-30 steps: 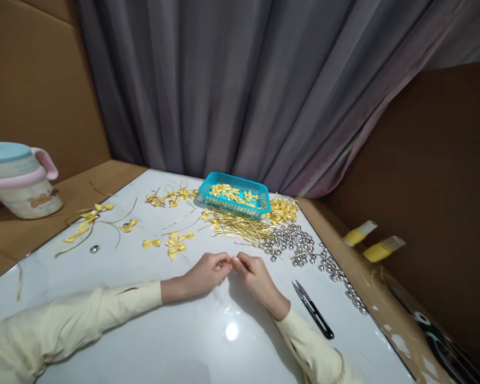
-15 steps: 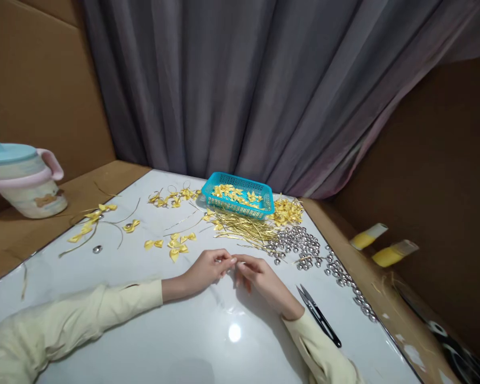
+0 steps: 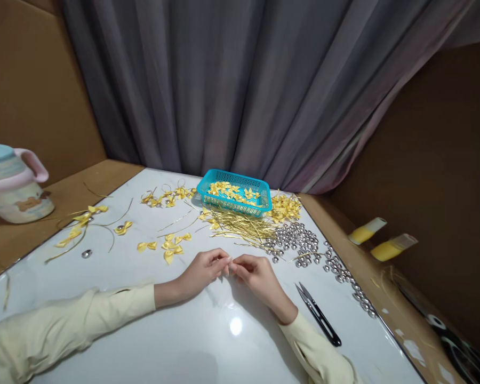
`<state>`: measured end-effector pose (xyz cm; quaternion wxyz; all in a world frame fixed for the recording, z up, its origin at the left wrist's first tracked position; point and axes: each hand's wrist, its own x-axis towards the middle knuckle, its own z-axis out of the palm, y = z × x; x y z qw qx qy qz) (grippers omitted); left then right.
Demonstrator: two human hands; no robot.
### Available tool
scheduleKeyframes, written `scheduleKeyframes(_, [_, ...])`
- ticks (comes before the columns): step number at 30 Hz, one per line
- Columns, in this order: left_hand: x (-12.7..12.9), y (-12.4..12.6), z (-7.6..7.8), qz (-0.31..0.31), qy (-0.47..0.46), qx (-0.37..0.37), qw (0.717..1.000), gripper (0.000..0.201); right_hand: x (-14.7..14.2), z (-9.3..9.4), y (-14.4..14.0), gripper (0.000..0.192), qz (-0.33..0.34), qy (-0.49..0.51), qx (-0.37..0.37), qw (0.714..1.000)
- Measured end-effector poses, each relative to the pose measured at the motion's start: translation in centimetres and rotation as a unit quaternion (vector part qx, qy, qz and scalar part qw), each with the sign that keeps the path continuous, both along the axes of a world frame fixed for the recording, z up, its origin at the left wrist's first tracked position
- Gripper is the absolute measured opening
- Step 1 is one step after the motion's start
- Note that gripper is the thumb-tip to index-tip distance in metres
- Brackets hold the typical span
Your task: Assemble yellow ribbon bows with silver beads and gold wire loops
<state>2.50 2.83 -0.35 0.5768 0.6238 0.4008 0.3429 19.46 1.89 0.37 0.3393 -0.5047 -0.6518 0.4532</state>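
Note:
My left hand [image 3: 208, 270] and my right hand [image 3: 256, 277] meet fingertip to fingertip above the white tabletop [image 3: 176, 330]. Both are closed in a pinch, and whatever lies between the fingers is too small or hidden to name. Just left of them lie loose yellow ribbon bows [image 3: 171, 246]. Beyond my fingers is a heap of gold wire ties [image 3: 244, 225]. Silver bells or beads [image 3: 298, 240] are spread to the right of it. Black thread snips [image 3: 320, 316] rest beside my right wrist.
A blue plastic basket [image 3: 234, 205] with yellow bows stands at the back, a bow pile [image 3: 284, 207] at its right. Finished-looking bows with wire [image 3: 168, 197] lie left of it. A cup [image 3: 18, 186] stands far left. Two yellow-filled tubes [image 3: 394, 247] lie on the right ledge.
My right fingers have closed in a tighter pinch against the left fingertips. The whole view has shifted slightly, with the cup further toward the left edge.

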Motion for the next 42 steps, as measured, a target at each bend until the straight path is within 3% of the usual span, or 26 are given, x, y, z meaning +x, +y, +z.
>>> scheduleKeyframes(6, [0.0, 0.2, -0.3, 0.004, -0.007, -0.003, 1.000, 0.029, 0.1, 0.0, 0.1, 0.019, -0.010, -0.021, 0.024, 0.999])
scheduleKeyframes(10, [-0.1, 0.3, -0.5, 0.008, -0.003, 0.012, 1.000, 0.026, 0.1, 0.1, 0.1, 0.014, 0.020, -0.028, 0.042, 0.999])
scheduleKeyframes(17, [-0.2, 0.5, -1.1, 0.028, -0.006, 0.025, 0.999, 0.021, -0.2, 0.5, -0.3, 0.018, 0.012, -0.059, 0.056, 0.997])
scheduleKeyframes(25, [0.1, 0.5, -0.2, 0.035, 0.000, -0.002, 0.999, 0.023, 0.2, 0.8, -0.2, 0.017, 0.005, -0.082, 0.062, 0.995])
scheduleKeyframes(42, [0.0, 1.4, 0.0, 0.023, -0.027, -0.099, 0.994, 0.041, 0.3, 0.0, -0.5, 0.020, 0.038, -0.133, 0.240, 0.961])
